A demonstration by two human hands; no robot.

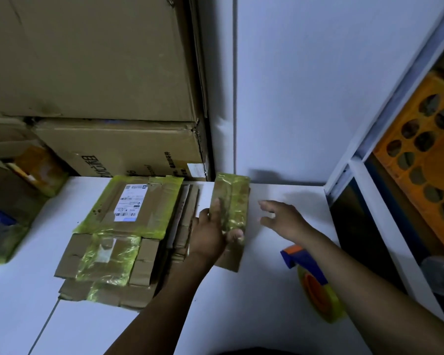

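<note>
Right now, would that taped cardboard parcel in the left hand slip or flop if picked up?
Probably stiff: the taped cardboard parcel keeps straight edges in the left hand. Its glossy tape wrap may be slippery. Flat-sided, it should slide rather than roll on the white table.

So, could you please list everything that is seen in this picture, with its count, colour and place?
small parcel: 1, brown with yellow-green tape, middle of the table
flattened cartons: one stack, count unclear, brown with yellow-green tape, left of the small parcel; the top one bears a white label
tape dispenser: 1, blue and orange, yellowish roll, on the table under the right forearm
big cartons: at least 2, brown, stacked at the back left
crate: 1, orange with oval holes, right shelf
taped packages: several, far left edge
table: 1, white
left hand: grips the small parcel
right hand: fingers spread, holds nothing, right of the small parcel
</note>
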